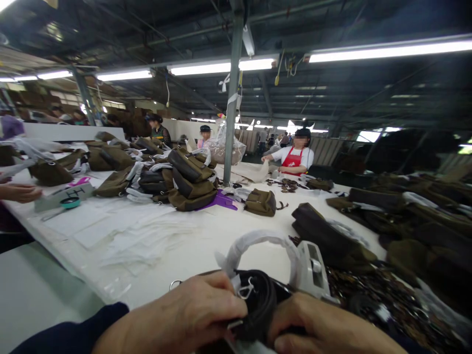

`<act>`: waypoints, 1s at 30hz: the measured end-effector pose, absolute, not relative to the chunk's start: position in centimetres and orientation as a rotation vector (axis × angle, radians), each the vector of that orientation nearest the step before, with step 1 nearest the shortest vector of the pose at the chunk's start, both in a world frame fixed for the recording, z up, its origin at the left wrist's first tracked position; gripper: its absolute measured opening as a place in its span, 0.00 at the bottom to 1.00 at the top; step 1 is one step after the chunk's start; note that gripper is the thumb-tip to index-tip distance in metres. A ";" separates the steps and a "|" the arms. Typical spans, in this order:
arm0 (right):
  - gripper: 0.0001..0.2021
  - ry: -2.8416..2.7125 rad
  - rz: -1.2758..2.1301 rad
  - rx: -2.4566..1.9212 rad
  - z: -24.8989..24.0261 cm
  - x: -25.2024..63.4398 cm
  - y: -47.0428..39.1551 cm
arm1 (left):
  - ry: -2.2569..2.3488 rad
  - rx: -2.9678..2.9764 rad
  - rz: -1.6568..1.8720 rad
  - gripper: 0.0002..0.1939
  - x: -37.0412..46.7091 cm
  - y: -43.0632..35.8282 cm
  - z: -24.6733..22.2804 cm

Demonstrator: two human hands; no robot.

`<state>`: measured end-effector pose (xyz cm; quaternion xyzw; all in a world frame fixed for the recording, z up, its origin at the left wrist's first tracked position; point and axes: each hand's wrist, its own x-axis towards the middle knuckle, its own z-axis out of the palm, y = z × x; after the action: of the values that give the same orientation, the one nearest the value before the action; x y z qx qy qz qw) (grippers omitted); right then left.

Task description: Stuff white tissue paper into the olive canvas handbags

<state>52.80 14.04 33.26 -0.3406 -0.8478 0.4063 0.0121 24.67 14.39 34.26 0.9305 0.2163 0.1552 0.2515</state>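
My left hand (pixel 191 314) and my right hand (pixel 317 327) both grip a rolled dark strap (pixel 260 305) at the near edge of the white table (pixel 191 236). A small metal clip hangs from the strap between my hands. The strap belongs to a dark bag whose handle (pixel 258 243) is wrapped in white paper and arches up just behind my fingers. A white tape dispenser (pixel 313 268) stands right of that handle.
Piles of brown bags (pixel 188 184) lie across the table, with one small bag (pixel 261 201) in the middle and dark bags (pixel 332 236) at right. A co-worker's hand (pixel 18 191) rests at the left edge. A person in a red apron (pixel 295 157) works at the far end beside a steel post (pixel 231 98).
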 end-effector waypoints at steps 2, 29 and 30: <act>0.07 -2.626 1.283 -1.058 33.2 52.9 13.9 | 0.559 2.603 0.350 0.03 26.0 15.4 34.6; 0.14 -2.511 1.184 -1.162 33.4 51.7 14.7 | 0.894 2.092 1.072 0.10 24.3 16.8 33.6; 0.15 -2.543 1.156 -1.112 33.4 51.1 15.3 | 1.022 1.929 1.260 0.11 23.3 16.5 32.3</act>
<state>51.07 15.27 33.43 -0.3689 -0.8438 0.3838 0.0675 23.28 16.49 32.26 0.7287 0.3859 0.4760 0.3056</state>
